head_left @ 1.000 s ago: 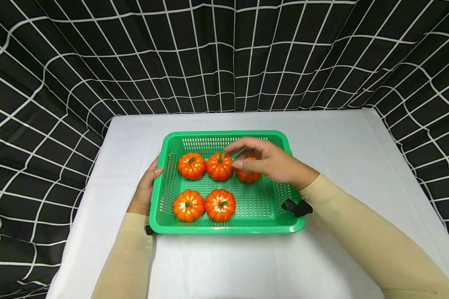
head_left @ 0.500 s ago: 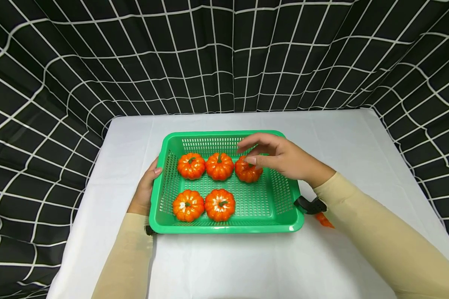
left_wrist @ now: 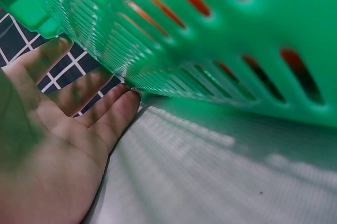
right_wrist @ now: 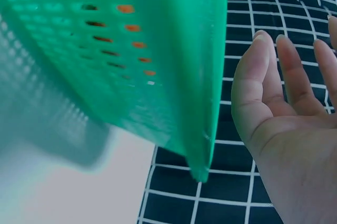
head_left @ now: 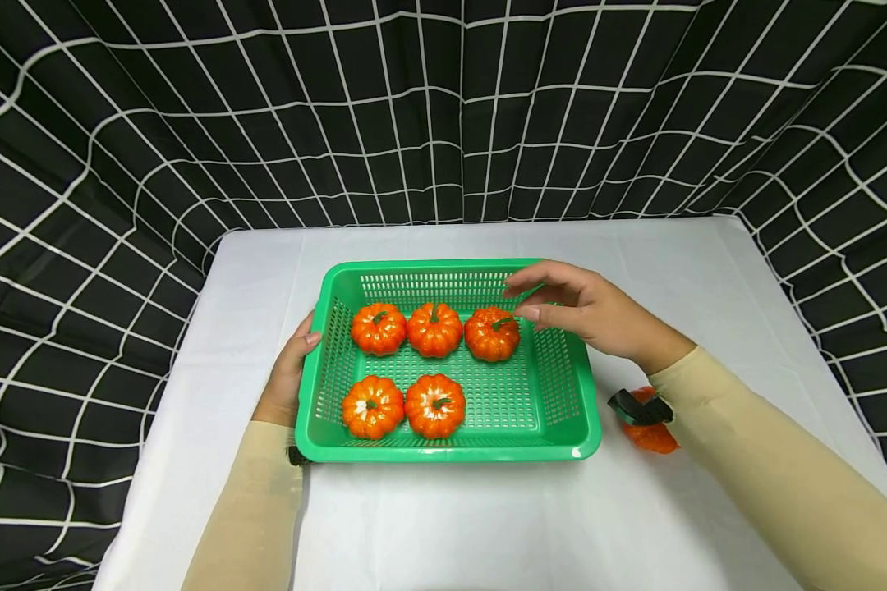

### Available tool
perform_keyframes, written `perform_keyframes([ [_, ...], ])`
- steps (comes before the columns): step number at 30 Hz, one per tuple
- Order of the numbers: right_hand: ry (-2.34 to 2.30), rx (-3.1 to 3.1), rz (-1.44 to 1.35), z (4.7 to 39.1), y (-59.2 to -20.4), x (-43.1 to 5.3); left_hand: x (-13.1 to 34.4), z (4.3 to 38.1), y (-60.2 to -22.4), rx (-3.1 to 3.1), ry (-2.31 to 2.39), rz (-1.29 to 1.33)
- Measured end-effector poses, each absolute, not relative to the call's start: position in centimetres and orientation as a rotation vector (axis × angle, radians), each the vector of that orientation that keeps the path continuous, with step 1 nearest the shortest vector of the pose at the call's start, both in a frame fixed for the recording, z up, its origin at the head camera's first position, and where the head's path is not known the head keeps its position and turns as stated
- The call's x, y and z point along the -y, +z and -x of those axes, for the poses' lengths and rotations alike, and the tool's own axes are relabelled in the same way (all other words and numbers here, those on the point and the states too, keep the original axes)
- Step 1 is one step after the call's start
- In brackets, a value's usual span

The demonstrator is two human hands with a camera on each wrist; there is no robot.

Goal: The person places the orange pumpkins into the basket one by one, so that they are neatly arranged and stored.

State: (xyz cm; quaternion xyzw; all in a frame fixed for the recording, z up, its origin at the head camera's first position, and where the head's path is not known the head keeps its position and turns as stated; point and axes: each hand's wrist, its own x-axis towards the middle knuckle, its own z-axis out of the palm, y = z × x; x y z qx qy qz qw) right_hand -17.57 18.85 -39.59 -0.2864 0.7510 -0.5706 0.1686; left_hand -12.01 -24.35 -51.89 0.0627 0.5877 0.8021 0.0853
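A green perforated basket [head_left: 447,452] stands on the white table. Inside it sit several small orange pumpkins: a back row with one at the left [head_left: 379,330], one in the middle [head_left: 434,331] and one at the right [head_left: 491,336], plus two in front. My left hand [head_left: 290,369] holds the basket's left side, thumb on the rim and fingers along the outer wall [left_wrist: 118,29]. Over the back right corner hovers my right hand [head_left: 591,312], fingers loosely bent and holding nothing; in the right wrist view it is apart from the basket wall [right_wrist: 137,66].
An orange object, probably another pumpkin [head_left: 654,439], lies on the table right of the basket, partly hidden by my right wrist's black strap [head_left: 639,408]. Black cloth with white grid lines [head_left: 399,123] hangs behind and at both sides of the table [head_left: 680,279].
My right hand has moved rightward, away from the back-row pumpkins, uncovering the rightmost one. The orange object right of the basket has come into sight. The left hand stays put.
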Motion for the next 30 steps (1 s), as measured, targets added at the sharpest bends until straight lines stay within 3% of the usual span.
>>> perform_keyframes([
  [30, -1.567, -2.321, 0.573, 16.3, -39.8, -25.8, 24.3, 11.9, -51.5, -1.754, 2.387, -0.221],
])
